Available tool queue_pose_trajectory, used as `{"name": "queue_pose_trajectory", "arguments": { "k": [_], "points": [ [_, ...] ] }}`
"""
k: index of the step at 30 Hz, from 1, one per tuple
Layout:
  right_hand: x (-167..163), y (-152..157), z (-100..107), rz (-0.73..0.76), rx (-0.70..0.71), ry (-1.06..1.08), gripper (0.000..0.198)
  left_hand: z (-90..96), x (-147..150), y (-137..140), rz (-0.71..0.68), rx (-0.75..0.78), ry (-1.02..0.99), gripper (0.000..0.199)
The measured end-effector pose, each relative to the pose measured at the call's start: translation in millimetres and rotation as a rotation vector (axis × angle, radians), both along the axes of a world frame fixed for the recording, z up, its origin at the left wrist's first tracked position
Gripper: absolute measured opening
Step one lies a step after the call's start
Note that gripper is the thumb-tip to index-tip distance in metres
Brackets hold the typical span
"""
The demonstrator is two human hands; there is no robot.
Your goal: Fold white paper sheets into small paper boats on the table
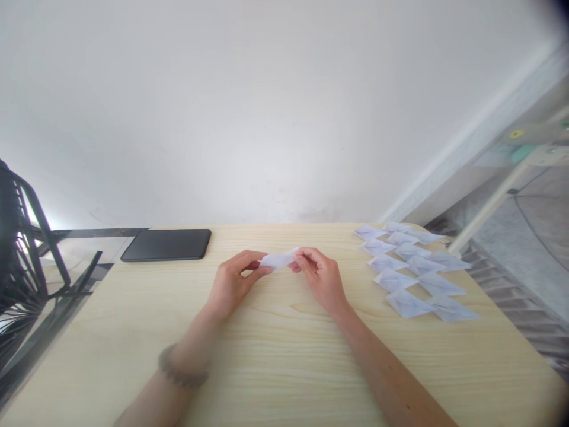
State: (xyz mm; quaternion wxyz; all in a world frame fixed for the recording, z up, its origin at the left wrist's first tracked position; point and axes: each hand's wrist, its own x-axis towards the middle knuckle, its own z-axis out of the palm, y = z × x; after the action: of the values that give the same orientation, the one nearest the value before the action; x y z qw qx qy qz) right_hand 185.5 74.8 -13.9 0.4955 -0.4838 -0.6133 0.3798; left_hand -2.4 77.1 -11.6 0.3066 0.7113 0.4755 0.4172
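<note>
A small folded piece of white paper [278,260] is held between my two hands, over the middle of the table. My left hand [237,277] pinches its left end between thumb and fingers. At the other end, the thumb and fingertips of my right hand [320,276] grip the paper's corner. Fine folds in the paper are too small to make out. To the right of my right hand lie several folded white paper pieces [402,301], pointed and diamond-like, set out in rough rows.
A black smartphone [166,245] lies at the table's back left. The pale wooden table [284,367] meets a white wall [284,118] behind. A black wire-like chair or rack [33,237] stands off the left edge, and a pale metal frame [498,196] beyond the right edge.
</note>
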Motion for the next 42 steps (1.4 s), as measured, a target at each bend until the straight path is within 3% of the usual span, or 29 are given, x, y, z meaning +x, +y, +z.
{"name": "queue_pose_trajectory", "arguments": {
  "k": [9, 17, 22, 27, 36, 42],
  "points": [
    [-2, -2, 1, 0.237, -0.038, -0.062, 0.018, 14.3, 5, -7, -0.042, -0.044, 0.152, 0.026],
    [-2, -2, 0, 0.232, -0.034, -0.091, 0.018, 11.8, 1, -5, -0.079, -0.325, 0.020, 0.029],
    [-2, -2, 1, 0.225, -0.047, -0.104, 0.018, 10.8, -1, -4, -0.061, -0.404, -0.036, 0.031],
    [-2, -1, 1, 0.218, -0.073, -0.048, 0.018, 10.0, -4, -3, -0.140, -0.497, -0.080, 0.035],
    [-3, -3, -2, 0.284, -0.018, -0.107, 0.015, 19.4, 3, -5, -0.235, -0.385, -0.017, 0.026],
    [-3, -3, -3, 0.238, -0.036, -0.079, 0.026, 20.5, 2, -6, -0.213, -0.404, -0.008, 0.027]
  ]
}}
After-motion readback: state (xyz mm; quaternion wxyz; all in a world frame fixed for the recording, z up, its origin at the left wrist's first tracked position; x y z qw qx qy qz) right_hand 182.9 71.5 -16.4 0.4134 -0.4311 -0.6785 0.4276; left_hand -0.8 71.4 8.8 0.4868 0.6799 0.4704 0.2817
